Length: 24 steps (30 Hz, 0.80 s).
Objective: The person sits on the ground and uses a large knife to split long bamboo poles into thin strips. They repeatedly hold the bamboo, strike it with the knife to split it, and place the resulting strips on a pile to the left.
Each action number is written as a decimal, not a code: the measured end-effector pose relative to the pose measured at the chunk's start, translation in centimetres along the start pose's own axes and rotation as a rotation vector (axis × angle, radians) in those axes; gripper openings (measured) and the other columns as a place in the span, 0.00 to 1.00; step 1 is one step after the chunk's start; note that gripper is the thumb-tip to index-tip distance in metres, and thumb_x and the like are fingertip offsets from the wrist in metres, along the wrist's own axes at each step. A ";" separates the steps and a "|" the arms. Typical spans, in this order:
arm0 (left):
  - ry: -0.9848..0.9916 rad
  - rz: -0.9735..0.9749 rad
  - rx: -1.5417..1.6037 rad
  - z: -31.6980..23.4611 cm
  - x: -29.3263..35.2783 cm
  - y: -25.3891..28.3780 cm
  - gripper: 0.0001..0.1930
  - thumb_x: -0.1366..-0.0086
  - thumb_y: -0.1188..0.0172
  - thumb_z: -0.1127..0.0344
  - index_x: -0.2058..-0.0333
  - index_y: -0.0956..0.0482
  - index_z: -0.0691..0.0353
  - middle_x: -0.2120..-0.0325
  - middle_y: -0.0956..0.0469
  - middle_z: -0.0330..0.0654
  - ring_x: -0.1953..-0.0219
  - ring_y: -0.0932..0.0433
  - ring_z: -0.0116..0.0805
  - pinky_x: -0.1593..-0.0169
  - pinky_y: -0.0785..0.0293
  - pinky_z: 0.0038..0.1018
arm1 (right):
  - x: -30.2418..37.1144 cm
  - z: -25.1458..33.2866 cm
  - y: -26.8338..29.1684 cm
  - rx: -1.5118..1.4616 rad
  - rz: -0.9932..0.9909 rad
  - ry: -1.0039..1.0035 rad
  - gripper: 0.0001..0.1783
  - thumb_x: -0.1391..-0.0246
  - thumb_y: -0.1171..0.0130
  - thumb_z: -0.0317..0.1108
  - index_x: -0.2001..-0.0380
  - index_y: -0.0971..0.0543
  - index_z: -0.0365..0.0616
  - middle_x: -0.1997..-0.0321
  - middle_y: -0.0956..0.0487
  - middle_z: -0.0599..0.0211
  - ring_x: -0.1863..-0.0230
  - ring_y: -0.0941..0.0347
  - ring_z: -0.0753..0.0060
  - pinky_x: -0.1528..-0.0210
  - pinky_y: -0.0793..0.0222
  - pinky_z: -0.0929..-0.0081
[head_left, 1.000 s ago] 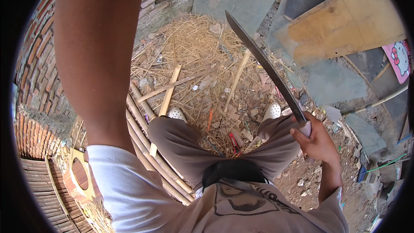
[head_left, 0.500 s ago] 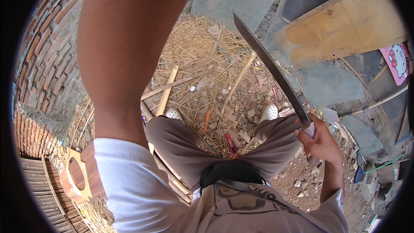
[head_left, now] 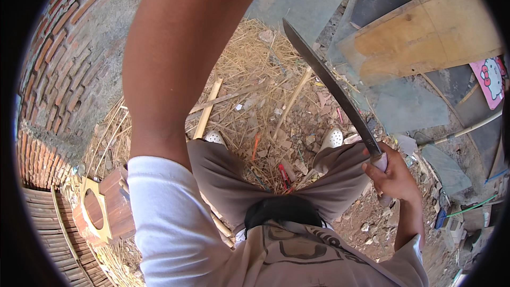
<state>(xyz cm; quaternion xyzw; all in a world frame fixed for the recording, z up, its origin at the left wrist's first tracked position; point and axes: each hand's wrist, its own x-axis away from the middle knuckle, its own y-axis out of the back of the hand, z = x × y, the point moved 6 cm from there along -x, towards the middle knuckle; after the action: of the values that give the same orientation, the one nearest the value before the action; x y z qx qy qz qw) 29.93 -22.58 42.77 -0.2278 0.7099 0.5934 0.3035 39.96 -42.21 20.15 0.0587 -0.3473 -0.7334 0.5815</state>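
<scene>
My right hand [head_left: 397,176] is closed around the pale handle of a machete [head_left: 336,86], beside my right knee. Its long dark blade slants up and to the left over the littered ground, with the tip free in the air. My left arm [head_left: 170,58] is raised across the left side of the view and runs off the top edge, so the left hand is out of sight. Beyond my left knee a split bamboo strip [head_left: 207,107] lies on the straw. Another bamboo strip [head_left: 292,102] lies under the line of the blade.
A brick wall [head_left: 64,74] rises on the left, with a brown wooden box [head_left: 114,202] with a round opening below it. Straw [head_left: 241,58] and rubble cover the ground. Stained boards [head_left: 425,29], grey sheets [head_left: 409,103] and a pink panel [head_left: 489,85] lie at right.
My raised left arm has shifted to the right, covering more of the bamboo near my left knee. The right hand and machete have barely moved.
</scene>
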 end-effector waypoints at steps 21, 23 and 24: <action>0.108 0.170 0.105 5.5 4.8 -10.3 0.67 0.50 0.81 0.13 0.33 0.57 0.77 0.31 0.57 0.62 0.27 0.62 0.53 0.30 0.67 0.58 | 0.4 -1.9 0.5 -0.039 -0.009 -0.001 0.12 0.44 0.40 0.27 0.57 0.29 0.40 0.84 0.31 0.78 0.88 0.37 0.86 0.86 0.42 0.81; 0.059 -0.131 0.076 5.3 4.1 -3.3 0.55 0.40 0.83 0.23 0.36 0.42 0.73 0.33 0.46 0.61 0.29 0.51 0.54 0.29 0.57 0.47 | 0.3 -2.2 0.4 -0.058 -0.004 0.046 0.13 0.44 0.41 0.27 0.57 0.29 0.40 0.84 0.32 0.78 0.88 0.36 0.86 0.86 0.42 0.81; -0.019 -0.360 0.084 3.8 4.9 -1.5 0.53 0.37 0.81 0.25 0.36 0.41 0.74 0.33 0.47 0.61 0.29 0.53 0.55 0.29 0.58 0.46 | 0.2 -2.5 0.7 -0.059 -0.016 0.044 0.13 0.45 0.40 0.27 0.57 0.29 0.39 0.83 0.31 0.77 0.87 0.36 0.85 0.85 0.41 0.81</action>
<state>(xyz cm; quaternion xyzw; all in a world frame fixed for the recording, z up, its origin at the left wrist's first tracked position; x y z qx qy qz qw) 28.11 -19.00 37.82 -0.3324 0.6789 0.5014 0.4209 41.65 -43.58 18.71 0.0606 -0.3120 -0.7466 0.5844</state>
